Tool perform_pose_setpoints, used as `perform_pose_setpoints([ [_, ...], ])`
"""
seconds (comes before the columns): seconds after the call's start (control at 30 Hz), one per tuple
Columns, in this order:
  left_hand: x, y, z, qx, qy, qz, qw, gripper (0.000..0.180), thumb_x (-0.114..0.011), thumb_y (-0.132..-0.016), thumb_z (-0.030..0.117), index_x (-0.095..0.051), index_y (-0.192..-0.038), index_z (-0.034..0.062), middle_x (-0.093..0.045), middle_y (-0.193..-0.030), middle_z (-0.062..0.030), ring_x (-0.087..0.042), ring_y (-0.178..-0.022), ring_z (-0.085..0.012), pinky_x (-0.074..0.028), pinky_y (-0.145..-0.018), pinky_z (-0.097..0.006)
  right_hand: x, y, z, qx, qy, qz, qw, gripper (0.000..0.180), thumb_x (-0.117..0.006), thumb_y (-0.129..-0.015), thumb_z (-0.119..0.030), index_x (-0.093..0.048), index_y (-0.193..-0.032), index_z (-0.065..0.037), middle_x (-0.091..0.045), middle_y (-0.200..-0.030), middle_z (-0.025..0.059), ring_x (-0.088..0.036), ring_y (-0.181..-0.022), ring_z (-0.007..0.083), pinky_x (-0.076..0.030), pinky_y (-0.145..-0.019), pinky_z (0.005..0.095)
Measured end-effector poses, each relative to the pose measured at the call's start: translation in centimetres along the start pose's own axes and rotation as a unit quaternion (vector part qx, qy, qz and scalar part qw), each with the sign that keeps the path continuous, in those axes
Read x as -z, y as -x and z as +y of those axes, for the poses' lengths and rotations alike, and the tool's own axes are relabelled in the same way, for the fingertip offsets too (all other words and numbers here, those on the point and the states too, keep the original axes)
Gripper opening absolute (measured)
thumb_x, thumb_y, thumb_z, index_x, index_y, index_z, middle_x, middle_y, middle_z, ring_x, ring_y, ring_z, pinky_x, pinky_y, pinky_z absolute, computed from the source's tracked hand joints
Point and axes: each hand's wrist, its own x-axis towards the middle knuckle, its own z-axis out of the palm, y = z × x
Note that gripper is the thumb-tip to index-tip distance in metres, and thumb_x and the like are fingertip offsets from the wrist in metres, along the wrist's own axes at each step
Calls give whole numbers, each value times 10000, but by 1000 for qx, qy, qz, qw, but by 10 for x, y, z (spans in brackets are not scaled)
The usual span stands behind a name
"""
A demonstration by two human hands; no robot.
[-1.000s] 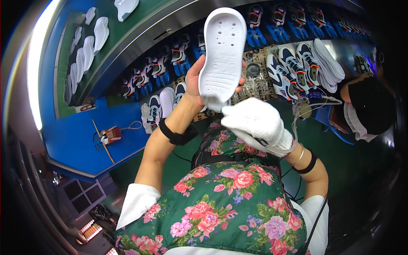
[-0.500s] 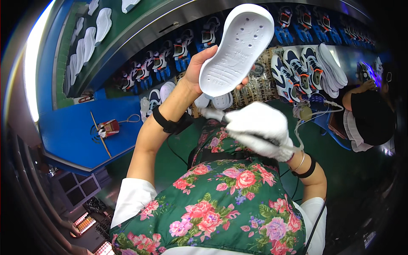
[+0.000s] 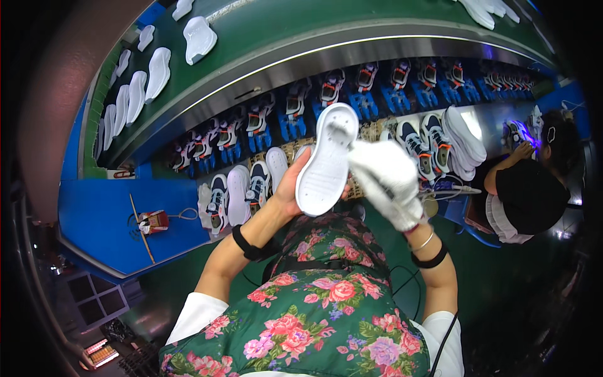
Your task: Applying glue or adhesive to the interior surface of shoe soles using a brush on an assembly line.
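My bare left hand [image 3: 290,186] grips a white shoe sole [image 3: 319,179] by its left edge, heel end toward me. A fingertip shows at its right edge. The sole is tilted up, its inner face with small holes and ridges toward me. My right hand [image 3: 391,179], in a white knitted glove, is closed at the sole's upper right. From it a brush [image 3: 341,131] reaches over the toe area, touching or very near the surface. Motion blurs the brush, and the glove hides its handle.
Beyond is a green conveyor belt [image 3: 276,60] bearing white soles, above a row of sneaker uppers on blue holders [image 3: 292,125]. Finished-looking sneakers [image 3: 433,141] and stacked soles [image 3: 461,147] stand right. A blue table [image 3: 94,220] lies left. A co-worker [image 3: 534,188] sits at the far right.
My left hand has lowered the sole toward me. My right hand has brought the brush from below the sole up onto its toe area. The view has shifted, showing more of the belt.
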Motion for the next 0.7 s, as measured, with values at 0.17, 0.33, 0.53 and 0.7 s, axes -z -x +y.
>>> perform_pose_setpoints([
  [0.17, -20, 17, 42, -96, -73, -43, 992, 927, -509, -869, 710, -298, -1517, 81, -416, -1419, -319, -539, -1202, -460, -515, -911, -598, 25, 15, -15, -259, -332, -12, 907, 212, -713, -788, 17, -730, -999, 26, -734, -980, 107, -684, -839, 167, -537, -737, 278],
  [0.33, -65, -25, 154, -188, -55, -173, 965, 961, -451, -877, 735, -258, -1513, 40, -340, -1448, -299, -434, -1279, -462, -487, -972, -554, 29, 26, -3, -365, -469, 141, 792, 213, -636, -809, 92, -707, -1009, 74, -714, -1022, 164, -657, -808, 153, -522, -734, 257],
  [0.53, -71, -84, 200, -340, 133, -5, 931, 907, -304, -959, 679, -101, -1533, 6, -205, -1557, -277, -248, -1423, -473, -313, -1137, -584, 10, 65, 14, -412, -458, 141, 775, 186, -629, -809, 50, -717, -972, 52, -720, -1037, 143, -592, -682, 114, -483, -658, 244],
  [0.7, -95, -150, 167, -256, -120, 58, 957, 667, -499, -999, 390, -293, -1469, -36, -373, -1464, -292, -400, -1368, -388, -398, -1112, -472, 14, 96, 30, -450, -540, 180, 688, 209, -622, -828, 60, -692, -1025, 57, -711, -1051, 181, -667, -757, 166, -541, -697, 261],
])
